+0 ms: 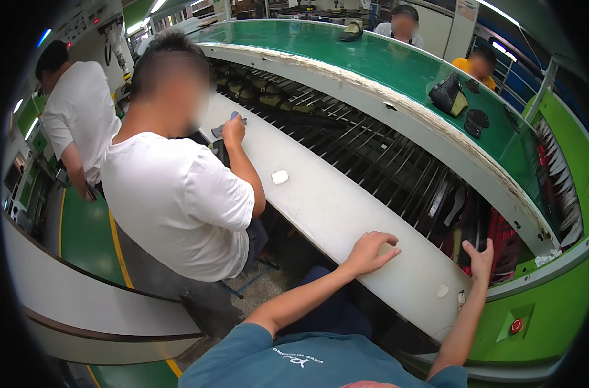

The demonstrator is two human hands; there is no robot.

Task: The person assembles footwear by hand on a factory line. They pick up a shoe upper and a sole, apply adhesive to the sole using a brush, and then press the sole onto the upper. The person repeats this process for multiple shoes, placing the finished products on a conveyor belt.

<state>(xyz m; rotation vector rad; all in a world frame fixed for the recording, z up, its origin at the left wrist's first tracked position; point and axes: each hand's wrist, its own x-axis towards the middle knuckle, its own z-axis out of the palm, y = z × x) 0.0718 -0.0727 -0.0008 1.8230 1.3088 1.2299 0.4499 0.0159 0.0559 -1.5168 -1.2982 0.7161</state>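
Note:
My left hand (371, 253) hovers over the white bench top (333, 200), fingers loosely curved and apart, with nothing in it. Farther right, my right hand (480, 258) reaches past the end of the bench toward the roller conveyor (365, 152), thumb and fingers spread. Just beyond its fingertips are dark pieces that look like shoe parts, one with a yellowish edge; whether the fingertips touch them I cannot tell. A pale sole-shaped piece (455, 207) lies on the rollers nearby.
Two small white pads (280, 176) (442, 290) lie on the bench. A co-worker in white (178, 194) sits at my left, holding a grey-blue thing. Above the rollers runs a green-topped table (275, 39) with a dark shoe (448, 95). A red button (516, 325) sits on the green machine.

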